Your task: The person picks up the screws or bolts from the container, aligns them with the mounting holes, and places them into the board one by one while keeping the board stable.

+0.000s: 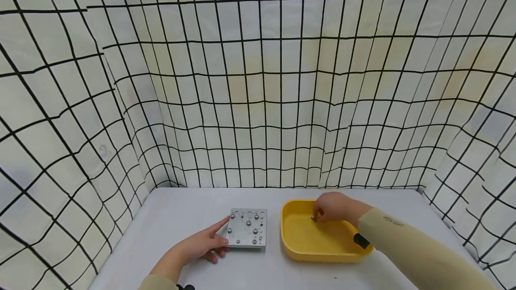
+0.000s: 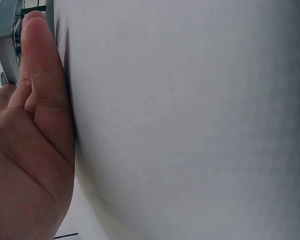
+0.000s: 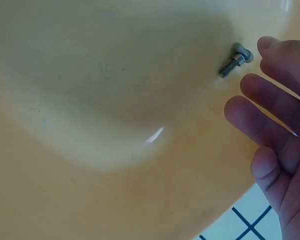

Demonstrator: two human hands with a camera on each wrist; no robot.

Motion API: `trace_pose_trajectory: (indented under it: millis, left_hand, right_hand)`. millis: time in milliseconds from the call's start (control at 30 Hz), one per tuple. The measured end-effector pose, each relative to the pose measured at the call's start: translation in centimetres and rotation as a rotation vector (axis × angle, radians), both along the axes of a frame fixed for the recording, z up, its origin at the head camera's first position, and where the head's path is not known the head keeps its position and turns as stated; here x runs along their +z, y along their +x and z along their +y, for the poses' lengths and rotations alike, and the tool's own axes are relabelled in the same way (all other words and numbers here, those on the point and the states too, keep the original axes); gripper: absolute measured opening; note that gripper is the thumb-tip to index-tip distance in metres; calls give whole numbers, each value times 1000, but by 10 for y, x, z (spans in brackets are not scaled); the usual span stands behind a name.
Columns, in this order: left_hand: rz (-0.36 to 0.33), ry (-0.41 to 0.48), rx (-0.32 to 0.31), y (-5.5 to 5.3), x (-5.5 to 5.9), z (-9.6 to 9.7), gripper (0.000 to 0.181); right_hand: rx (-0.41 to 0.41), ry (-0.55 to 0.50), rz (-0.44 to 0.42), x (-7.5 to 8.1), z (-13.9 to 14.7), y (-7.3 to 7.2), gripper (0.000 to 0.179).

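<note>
My left hand (image 1: 201,244) is at the left side of a square metal block (image 1: 246,238), which carries several bolts standing in its top. The index finger reaches along the block's left edge, and the thumb is at the near left corner. In the left wrist view, fingers grip the edge of the block (image 2: 7,45). Over the yellow tray (image 1: 322,256), my right hand (image 1: 332,207) reaches down with bent fingers. A small threaded bolt (image 3: 233,63) lies on the tray floor, just off the fingertips (image 3: 266,45), with another rounded metal piece against its head.
The block and tray stand side by side on a white table (image 1: 193,209). White walls with a black grid (image 1: 278,115) enclose the back and sides. A tiny dark speck (image 1: 335,277) lies in front of the tray.
</note>
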State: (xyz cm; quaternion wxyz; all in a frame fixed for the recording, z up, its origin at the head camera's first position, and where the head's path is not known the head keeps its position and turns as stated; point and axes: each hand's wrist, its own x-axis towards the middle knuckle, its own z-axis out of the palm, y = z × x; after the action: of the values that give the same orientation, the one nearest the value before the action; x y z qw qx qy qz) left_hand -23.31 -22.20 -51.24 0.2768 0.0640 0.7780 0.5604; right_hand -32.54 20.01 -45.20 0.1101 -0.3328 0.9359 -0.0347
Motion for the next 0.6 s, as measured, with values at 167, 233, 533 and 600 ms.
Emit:
trace_pose_trajectory:
  millis: [167, 233, 533, 600]
  left_hand:
    - [4, -2, 4, 1, 0, 0, 81]
    - [4, -2, 3, 1, 0, 0, 82]
    - [-1, 9, 6, 1, -1, 0, 81]
    - [-2, 13, 7, 1, 0, 0, 81]
  right_hand:
    - [20, 60, 52, -5, -3, 0, 5]
    - [34, 84, 76, -8, -3, 0, 6]
    - [135, 93, 138, -22, -4, -2, 17]
    - [162, 86, 165, -25, -3, -3, 18]
